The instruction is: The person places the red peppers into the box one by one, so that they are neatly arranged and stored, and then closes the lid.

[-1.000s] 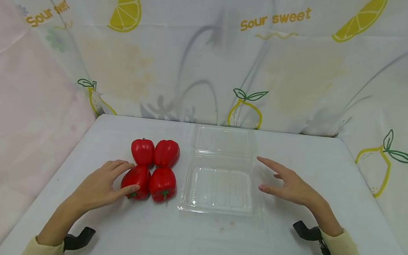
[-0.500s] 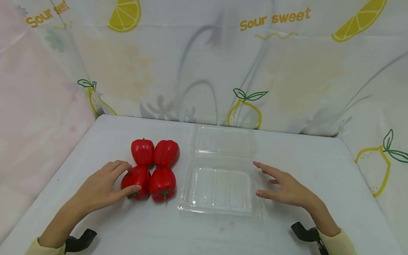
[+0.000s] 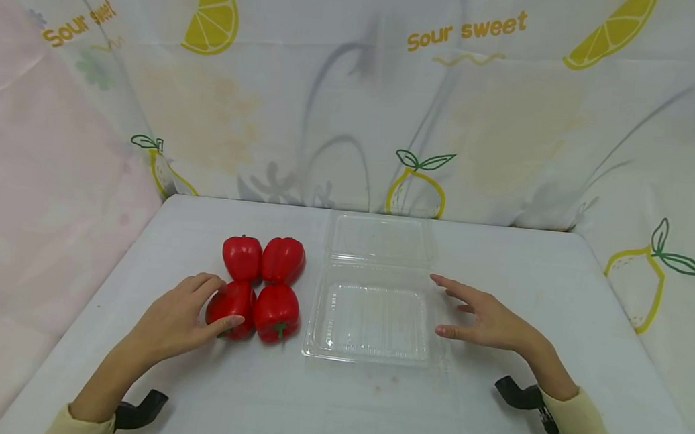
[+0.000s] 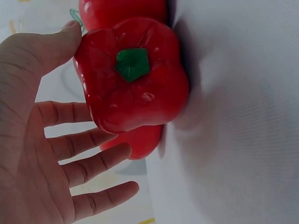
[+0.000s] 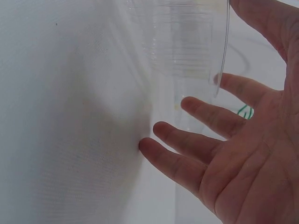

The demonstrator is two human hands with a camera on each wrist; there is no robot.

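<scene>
Several shiny red bell peppers stand close together in two rows on the left of the table. My left hand (image 3: 174,316) is spread around the near left bell pepper (image 4: 135,100), which has a green stem. In the left wrist view the thumb lies at its edge and the loosely straight fingers reach behind it. A clear plastic clamshell box (image 3: 309,335) lies unfolded right of the peppers, its lid (image 3: 382,239) toward the back. My right hand (image 3: 491,321) hovers at the box's right side, fingers extended and apart; in the right wrist view the fingertips are near the box's rim (image 5: 225,46).
The near right bell pepper (image 3: 277,309) sits between the left hand and the box. Two more, the back left pepper (image 3: 242,258) and back right pepper (image 3: 284,259), stand behind. A printed cloth (image 3: 510,134) hangs behind the white table (image 3: 370,413).
The right hand has shifted slightly left and lowered its fingertips beside the box. The left hand has barely moved, and the peppers and box stay where they were.
</scene>
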